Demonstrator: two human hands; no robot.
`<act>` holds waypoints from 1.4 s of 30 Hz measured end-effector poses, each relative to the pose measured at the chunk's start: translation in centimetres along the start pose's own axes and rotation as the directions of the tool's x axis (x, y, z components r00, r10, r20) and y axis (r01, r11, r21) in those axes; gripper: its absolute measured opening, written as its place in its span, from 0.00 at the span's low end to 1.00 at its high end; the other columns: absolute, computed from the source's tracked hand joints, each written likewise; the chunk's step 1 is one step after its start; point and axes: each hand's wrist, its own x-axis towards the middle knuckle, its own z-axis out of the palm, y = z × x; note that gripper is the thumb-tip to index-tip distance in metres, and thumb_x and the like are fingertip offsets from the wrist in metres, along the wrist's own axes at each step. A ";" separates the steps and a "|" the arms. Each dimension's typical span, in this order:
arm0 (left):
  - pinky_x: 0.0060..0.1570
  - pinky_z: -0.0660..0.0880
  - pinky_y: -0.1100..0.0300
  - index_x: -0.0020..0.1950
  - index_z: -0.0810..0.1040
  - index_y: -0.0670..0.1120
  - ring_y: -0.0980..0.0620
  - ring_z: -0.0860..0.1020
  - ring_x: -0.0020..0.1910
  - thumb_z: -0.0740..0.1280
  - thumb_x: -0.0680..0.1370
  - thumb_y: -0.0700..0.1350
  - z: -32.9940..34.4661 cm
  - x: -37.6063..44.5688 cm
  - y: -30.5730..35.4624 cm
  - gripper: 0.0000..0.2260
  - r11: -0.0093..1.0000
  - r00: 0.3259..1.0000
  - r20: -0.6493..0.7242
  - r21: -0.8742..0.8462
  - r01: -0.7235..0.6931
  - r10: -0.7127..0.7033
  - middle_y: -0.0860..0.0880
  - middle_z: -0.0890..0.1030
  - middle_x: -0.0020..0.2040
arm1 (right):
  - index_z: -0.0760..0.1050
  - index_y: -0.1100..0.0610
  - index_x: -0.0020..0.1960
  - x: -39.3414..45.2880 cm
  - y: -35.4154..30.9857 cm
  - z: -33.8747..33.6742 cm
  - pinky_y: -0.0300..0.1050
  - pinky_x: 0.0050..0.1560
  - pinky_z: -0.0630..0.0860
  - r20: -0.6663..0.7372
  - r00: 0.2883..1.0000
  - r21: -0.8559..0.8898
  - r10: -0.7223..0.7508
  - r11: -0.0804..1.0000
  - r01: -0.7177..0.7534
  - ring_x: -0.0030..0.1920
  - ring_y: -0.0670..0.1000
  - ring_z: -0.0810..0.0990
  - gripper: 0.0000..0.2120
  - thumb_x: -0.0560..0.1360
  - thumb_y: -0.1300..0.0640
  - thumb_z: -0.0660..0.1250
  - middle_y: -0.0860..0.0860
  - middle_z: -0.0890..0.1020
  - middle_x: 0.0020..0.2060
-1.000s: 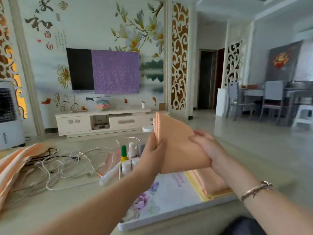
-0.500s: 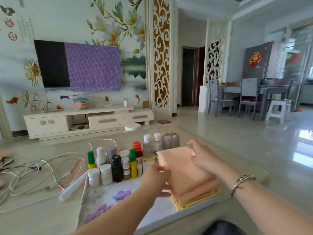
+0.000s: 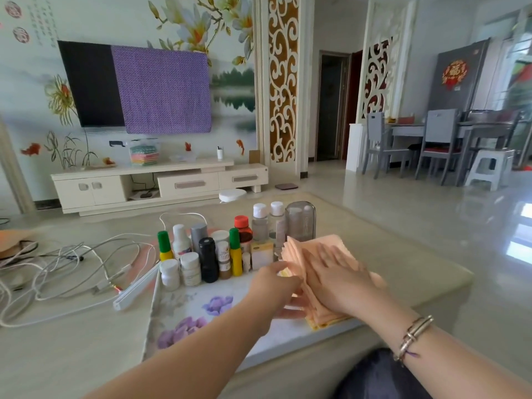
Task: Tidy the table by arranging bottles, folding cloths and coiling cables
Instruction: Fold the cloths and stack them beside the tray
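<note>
Two hands at the peach cloth stack on the floral tray; my right hand pressing flat, grip apart; my left hand at the stack's near edge, grip unclear; bottles grouped just beside; cables loose on the surface, left.

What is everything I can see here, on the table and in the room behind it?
Bottles: more than a dozen, mixed colours, grouped upright at the tray's far end.
Tray: one, white with purple flowers, on the table.
Cloths: a folded stack, peach, on the tray's right side.
Cables: several, white and grey, tangled on the table to the left.
Table: one, beige.
TV: one, black, half under a purple cover.
TV cabinet: one, cream, against the wall.
Chairs: two, grey, far right.
Stool: one, white, beside the chairs.
Left hand: at the stack's left edge.
Right hand: flat on the stack.
</note>
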 end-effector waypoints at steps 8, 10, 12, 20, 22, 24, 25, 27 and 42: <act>0.31 0.81 0.57 0.68 0.70 0.49 0.49 0.81 0.37 0.61 0.81 0.41 -3.5 -1.1 0.7 0.16 0.999 0.998 -0.050 0.030 -0.038 0.039 0.43 0.80 0.45 | 0.50 0.48 0.78 -1.1 -2.4 -3.2 0.56 0.75 0.45 -0.333 0.939 0.081 -0.083 0.990 0.116 0.77 0.52 0.49 0.25 0.81 0.50 0.47 0.51 0.53 0.78; 0.30 0.79 0.58 0.60 0.75 0.45 0.51 0.81 0.33 0.60 0.81 0.41 -6.2 -1.9 0.8 0.09 0.991 0.991 -0.090 0.103 -0.086 0.095 0.45 0.81 0.41 | 0.55 0.51 0.76 -1.6 -5.0 -3.9 0.53 0.74 0.53 -0.417 0.893 0.107 -0.170 0.966 0.234 0.76 0.53 0.55 0.24 0.81 0.52 0.52 0.52 0.61 0.75; 0.31 0.79 0.60 0.51 0.79 0.43 0.54 0.80 0.28 0.59 0.81 0.41 -9.4 -3.1 0.7 0.09 0.980 0.981 -0.136 0.161 -0.113 0.136 0.47 0.81 0.36 | 0.62 0.53 0.73 -2.1 -8.2 -4.3 0.51 0.69 0.62 -0.457 0.852 0.119 -0.256 0.932 0.343 0.71 0.55 0.64 0.21 0.80 0.53 0.55 0.53 0.69 0.69; 0.31 0.76 0.62 0.45 0.81 0.40 0.53 0.77 0.27 0.58 0.78 0.37 -25.1 -10.5 -2.2 0.11 0.980 0.829 -0.527 0.152 -0.127 0.189 0.48 0.80 0.32 | 0.68 0.55 0.69 -1.3 -24.7 -3.5 0.45 0.62 0.66 -0.435 0.730 0.119 -0.527 0.770 0.626 0.65 0.53 0.70 0.19 0.79 0.55 0.58 0.51 0.74 0.64; 0.30 0.76 0.62 0.43 0.81 0.41 0.54 0.77 0.26 0.59 0.77 0.38 -29.1 -13.1 -3.6 0.11 0.981 0.766 -0.616 0.164 -0.101 0.182 0.49 0.80 0.30 | 0.68 0.55 0.70 -1.3 -29.5 -2.7 0.43 0.64 0.62 -0.416 0.697 0.118 -0.584 0.725 0.678 0.67 0.52 0.68 0.20 0.79 0.54 0.58 0.51 0.73 0.66; 0.33 0.75 0.59 0.40 0.80 0.43 0.52 0.77 0.27 0.60 0.77 0.38 -33.3 -15.7 -5.1 0.11 0.977 0.679 -0.707 0.192 -0.086 0.199 0.49 0.80 0.30 | 0.67 0.54 0.71 -1.7 -34.7 -1.5 0.42 0.64 0.57 -0.386 0.661 0.102 -0.643 0.682 0.724 0.68 0.52 0.67 0.20 0.79 0.54 0.58 0.51 0.72 0.67; 0.34 0.74 0.57 0.39 0.80 0.44 0.50 0.76 0.29 0.61 0.77 0.37 -35.1 -16.6 -5.8 0.10 0.972 0.636 -0.740 0.221 -0.080 0.220 0.49 0.80 0.30 | 0.66 0.53 0.71 -2.0 -36.7 -1.0 0.42 0.63 0.57 -0.360 0.652 0.109 -0.667 0.664 0.740 0.68 0.52 0.67 0.21 0.79 0.53 0.58 0.51 0.72 0.68; 0.40 0.72 0.58 0.42 0.80 0.47 0.49 0.78 0.36 0.65 0.75 0.39 -38.8 -18.9 -7.1 0.06 0.944 0.523 -0.804 0.331 -0.002 0.283 0.48 0.81 0.38 | 0.66 0.53 0.71 -2.7 -40.9 0.2 0.42 0.64 0.62 -0.301 0.622 0.143 -0.723 0.610 0.779 0.68 0.52 0.68 0.21 0.78 0.53 0.58 0.52 0.71 0.68; 0.50 0.74 0.61 0.52 0.85 0.54 0.54 0.79 0.52 0.65 0.77 0.45 -45.9 -22.0 -11.9 0.10 0.823 0.419 -0.841 0.483 0.299 0.342 0.56 0.83 0.52 | 0.76 0.54 0.51 -4.4 -51.4 3.8 0.40 0.45 0.73 -0.288 0.612 0.542 -0.736 0.402 0.738 0.39 0.46 0.76 0.06 0.75 0.56 0.66 0.47 0.78 0.42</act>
